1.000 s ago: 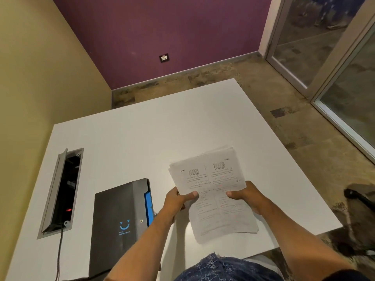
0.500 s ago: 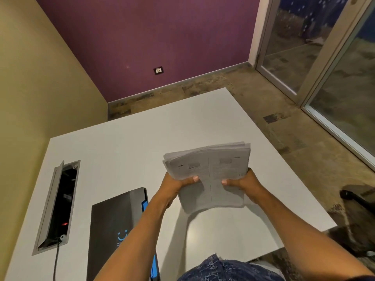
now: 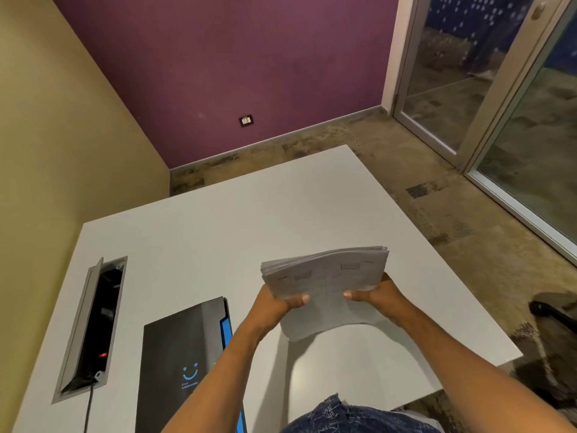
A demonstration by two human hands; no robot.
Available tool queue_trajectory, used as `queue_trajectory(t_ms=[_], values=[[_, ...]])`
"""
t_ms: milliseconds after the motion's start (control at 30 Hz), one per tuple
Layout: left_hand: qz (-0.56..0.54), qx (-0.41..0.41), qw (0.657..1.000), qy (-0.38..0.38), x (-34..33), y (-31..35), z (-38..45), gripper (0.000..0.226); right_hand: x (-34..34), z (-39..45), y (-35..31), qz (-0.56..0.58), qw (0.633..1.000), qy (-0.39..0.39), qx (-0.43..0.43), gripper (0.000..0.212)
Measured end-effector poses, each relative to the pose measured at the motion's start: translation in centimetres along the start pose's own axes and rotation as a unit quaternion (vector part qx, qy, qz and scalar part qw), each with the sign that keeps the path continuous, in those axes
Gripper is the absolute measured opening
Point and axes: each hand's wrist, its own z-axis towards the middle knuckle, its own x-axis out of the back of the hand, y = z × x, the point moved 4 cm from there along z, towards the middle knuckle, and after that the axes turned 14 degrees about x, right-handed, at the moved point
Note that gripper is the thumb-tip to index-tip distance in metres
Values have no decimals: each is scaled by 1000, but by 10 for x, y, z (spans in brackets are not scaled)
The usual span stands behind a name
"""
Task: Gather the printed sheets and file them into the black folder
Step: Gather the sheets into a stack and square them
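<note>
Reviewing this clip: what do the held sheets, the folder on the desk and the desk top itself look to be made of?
Printed sheets: thin matte white paper, a stack that bows between the left hand and right hand, edges fanned.
Black folder: probably stiff plastic or coated board, with a dull sheen, a blue printed logo and blue edge.
Table: smooth matte white top, likely laminate; core not visible.
</note>
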Motion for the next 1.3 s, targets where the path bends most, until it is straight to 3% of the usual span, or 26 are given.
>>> queue_trajectory(t_ms=[167,333,500,733,867,933,1000,1067,1133,1200,1300], values=[[-15,31,999,16,-2,-15,3,47,9,0,7,-4,1000,4,9,76],[-40,50,998,16,-2,-18,8,46,10,2,1,36,999,22,31,59],[-86,55,995,16,-14,-16,13,53,-2,8,2,53,998,25,35,67],[-87,63,988,111,-11,-14,13,33,18,-5,25,2,1000,-26,-14,52],[-246,109,949,163,-1,-27,16,33,34,-23,48,50,996,44,-54,60],[-378,118,911,115,0,-33,17,36,30,-25,49,147,984,81,-51,68],[-487,128,861,64,-2,-38,17,40,18,-21,40,239,966,91,-26,58],[-546,141,826,9,-8,-44,17,43,2,-15,29,275,958,80,-12,56],[-561,140,815,-41,-12,-46,15,42,-12,-11,23,273,959,70,-6,65],[-535,135,833,-37,-6,-47,15,44,-17,-8,18,249,963,105,0,64],[-408,136,901,53,21,-47,14,50,-9,-3,9,196,969,144,33,56]])
